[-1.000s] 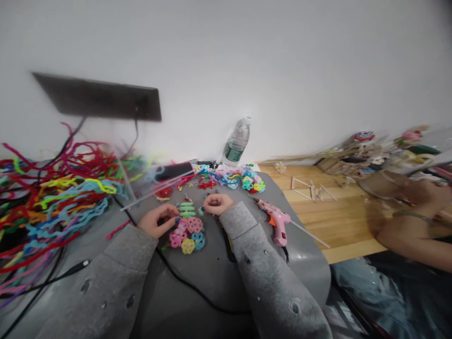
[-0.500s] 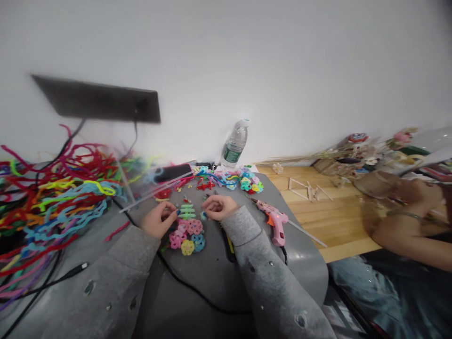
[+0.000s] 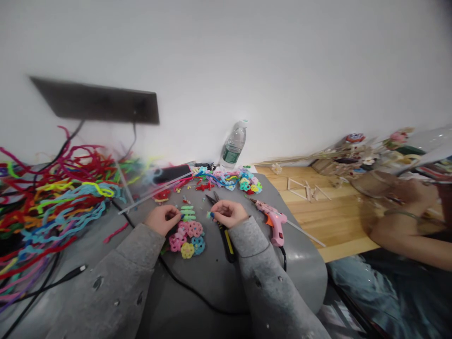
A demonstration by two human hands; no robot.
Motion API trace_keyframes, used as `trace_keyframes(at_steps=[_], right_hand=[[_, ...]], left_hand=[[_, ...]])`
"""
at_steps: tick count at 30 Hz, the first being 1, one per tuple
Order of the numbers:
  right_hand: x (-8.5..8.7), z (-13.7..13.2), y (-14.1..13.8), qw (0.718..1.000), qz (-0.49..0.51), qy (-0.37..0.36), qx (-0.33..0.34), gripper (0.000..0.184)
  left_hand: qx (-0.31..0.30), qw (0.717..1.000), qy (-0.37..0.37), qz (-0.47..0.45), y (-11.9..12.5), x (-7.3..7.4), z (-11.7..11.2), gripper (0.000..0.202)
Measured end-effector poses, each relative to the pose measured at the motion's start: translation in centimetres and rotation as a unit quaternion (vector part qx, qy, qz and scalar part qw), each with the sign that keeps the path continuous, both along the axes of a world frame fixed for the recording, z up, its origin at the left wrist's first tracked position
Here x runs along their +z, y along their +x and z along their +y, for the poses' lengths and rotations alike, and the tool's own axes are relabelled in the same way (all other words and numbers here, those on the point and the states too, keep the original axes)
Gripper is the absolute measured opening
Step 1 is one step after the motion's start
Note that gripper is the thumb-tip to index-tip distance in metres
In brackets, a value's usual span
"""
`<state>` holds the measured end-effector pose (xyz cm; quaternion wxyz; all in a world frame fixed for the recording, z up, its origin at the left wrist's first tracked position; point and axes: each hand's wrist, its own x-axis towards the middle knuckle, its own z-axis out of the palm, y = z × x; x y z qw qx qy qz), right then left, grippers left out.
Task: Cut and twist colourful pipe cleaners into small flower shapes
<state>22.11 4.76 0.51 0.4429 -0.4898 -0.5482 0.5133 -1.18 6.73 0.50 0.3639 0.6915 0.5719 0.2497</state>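
Observation:
My left hand (image 3: 164,220) is closed in a pinch at the left end of a green pipe-cleaner piece (image 3: 188,213) made of short stacked bars. Just below that piece lies a cluster of pipe-cleaner flowers (image 3: 187,250) in pink, yellow and blue. My right hand (image 3: 229,213) pinches a tiny pale green bit (image 3: 209,214) between thumb and finger, a little right of the green bars. Partly under my right hand lie pliers (image 3: 226,240) with black and yellow handles, jaws pointing away from me.
A pink glue gun (image 3: 274,220) lies to the right. Loose pipe cleaners (image 3: 77,200) heap up on the left. A water bottle (image 3: 233,146) stands by the wall. A black cable (image 3: 197,294) crosses the grey surface. Another person's arm (image 3: 406,226) works at the wooden table (image 3: 318,216).
My right hand has moved right, away from the green bars, uncovering more of the pliers' jaws. My left hand has shifted slightly right. The view has turned a little.

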Motion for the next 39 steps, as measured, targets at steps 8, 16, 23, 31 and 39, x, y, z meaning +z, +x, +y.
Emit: trace_keyframes(at_steps=[8, 16, 23, 31, 39], right_hand=[[-0.4, -0.4, -1.3, 0.997, 0.075, -0.001, -0.003, 0.019], [-0.8, 0.8, -0.9, 0.995, 0.069, 0.001, 0.065, 0.025], [1.5, 1.1, -0.2, 0.994, 0.02, 0.006, 0.106, 0.019], [3.5, 0.9, -1.7, 0.991, -0.055, 0.066, 0.098, 0.018], [3.7, 0.4, -1.8, 0.992, -0.052, 0.052, 0.106, 0.019]], left_hand=[[-0.017, 0.99, -0.04, -0.132, -0.9, -0.4, -0.1, 0.022], [0.06, 0.959, 0.041, -0.275, -0.7, 0.5, -1.0, 0.017], [0.05, 0.949, 0.019, -0.311, -0.4, 0.9, -1.2, 0.02], [0.047, 0.947, -0.014, -0.319, -0.4, 0.6, -1.2, 0.028], [0.058, 0.949, -0.016, -0.309, -0.2, 0.7, -1.4, 0.034]])
